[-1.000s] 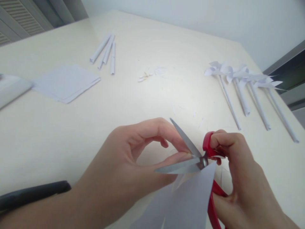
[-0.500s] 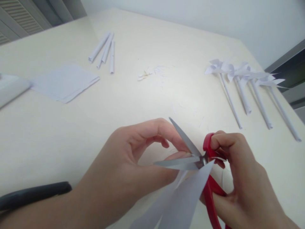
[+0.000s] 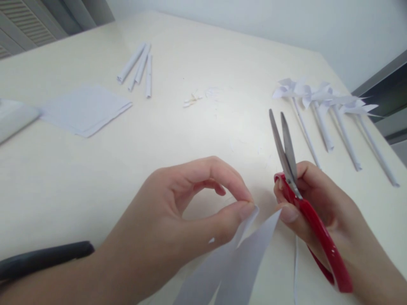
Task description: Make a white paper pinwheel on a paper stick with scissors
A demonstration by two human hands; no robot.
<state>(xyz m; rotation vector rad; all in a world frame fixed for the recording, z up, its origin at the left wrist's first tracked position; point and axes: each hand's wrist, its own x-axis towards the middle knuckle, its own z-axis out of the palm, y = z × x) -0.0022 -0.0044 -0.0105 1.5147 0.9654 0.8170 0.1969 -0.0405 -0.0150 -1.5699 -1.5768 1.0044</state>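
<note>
My left hand (image 3: 178,216) pinches a corner of a white cut paper sheet (image 3: 235,262) between thumb and forefinger, low in the middle of the view. My right hand (image 3: 321,212) grips red-handled scissors (image 3: 305,199); their blades are nearly closed and point up and away from the paper. The thumb of that hand touches the other pointed flap of the sheet. The paper's lower part runs out of the frame.
Several finished paper pinwheels (image 3: 327,114) on rolled sticks lie at the right. Rolled paper sticks (image 3: 140,67) and a stack of white squares (image 3: 85,108) lie at the back left. Paper scraps (image 3: 197,97) sit mid-table. A black pen (image 3: 44,258) lies at lower left.
The scissors were open across the paper by my left fingers. Now they are pulled back to the right, turned upward, with blades almost closed. My left hand has stayed put.
</note>
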